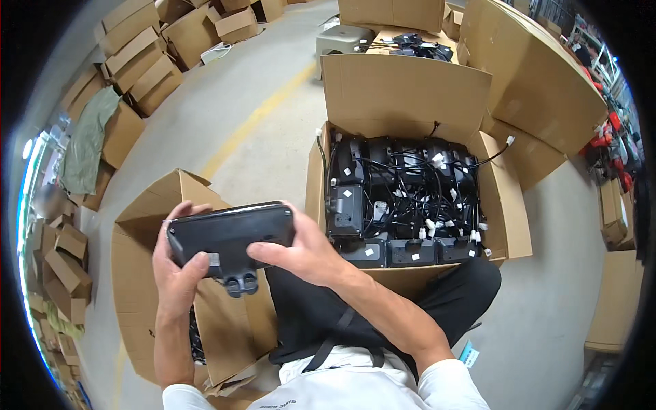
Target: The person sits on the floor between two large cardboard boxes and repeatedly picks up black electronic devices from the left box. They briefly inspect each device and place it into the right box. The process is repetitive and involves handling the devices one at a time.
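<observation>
Between my two hands is a black plastic housing (pixel 229 232), a long rounded box with two short round stubs on its near side. My left hand (pixel 179 256) grips its left end, thumb on the near face by a small pale label. My right hand (pixel 294 249) closes round the right end, its thumb pressed on the same face. An open carton (pixel 174 205) stands beneath the housing. In front of my legs, to the right, an open carton (pixel 403 89) is packed with several similar black units (pixel 347 208) with tangled black cables and white plugs.
Behind the full carton are a grey plastic stool (pixel 342 41) and more black parts (pixel 417 46) on cardboard. A tall carton (pixel 526 82) leans at the right. Several cartons (pixel 137 61) are stacked along the left. A yellow line (pixel 263 113) crosses the grey floor.
</observation>
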Tool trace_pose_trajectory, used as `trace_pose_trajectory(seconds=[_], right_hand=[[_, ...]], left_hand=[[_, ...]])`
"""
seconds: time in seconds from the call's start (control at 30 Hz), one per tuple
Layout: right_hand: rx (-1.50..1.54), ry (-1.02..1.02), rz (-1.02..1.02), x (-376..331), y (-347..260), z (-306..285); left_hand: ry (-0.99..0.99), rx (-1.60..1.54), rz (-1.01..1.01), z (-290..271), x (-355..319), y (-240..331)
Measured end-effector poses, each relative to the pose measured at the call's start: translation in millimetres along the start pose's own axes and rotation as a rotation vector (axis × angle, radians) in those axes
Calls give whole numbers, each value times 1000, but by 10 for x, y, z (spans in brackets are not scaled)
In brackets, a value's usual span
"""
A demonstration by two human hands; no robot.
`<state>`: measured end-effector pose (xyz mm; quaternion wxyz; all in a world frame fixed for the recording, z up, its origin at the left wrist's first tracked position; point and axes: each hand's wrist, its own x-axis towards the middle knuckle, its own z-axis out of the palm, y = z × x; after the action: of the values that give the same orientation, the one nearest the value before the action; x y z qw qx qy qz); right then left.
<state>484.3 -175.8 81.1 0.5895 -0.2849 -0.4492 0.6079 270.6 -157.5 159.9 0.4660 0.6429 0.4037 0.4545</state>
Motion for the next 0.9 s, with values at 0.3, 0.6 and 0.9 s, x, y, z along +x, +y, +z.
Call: trace_pose_trajectory(seconds=[0.3,0.6,0.9], right_hand=[[-1073,272,-1028,-553,408,-256],[-1117,69,-615,-1067,100,-253],[-531,35,66,-674,-141,-698]], left_hand=[[-4,-292,-400,668,39,-255],[-270,172,-234,773,107,-432],[-618,188,-341,876,57,-382]])
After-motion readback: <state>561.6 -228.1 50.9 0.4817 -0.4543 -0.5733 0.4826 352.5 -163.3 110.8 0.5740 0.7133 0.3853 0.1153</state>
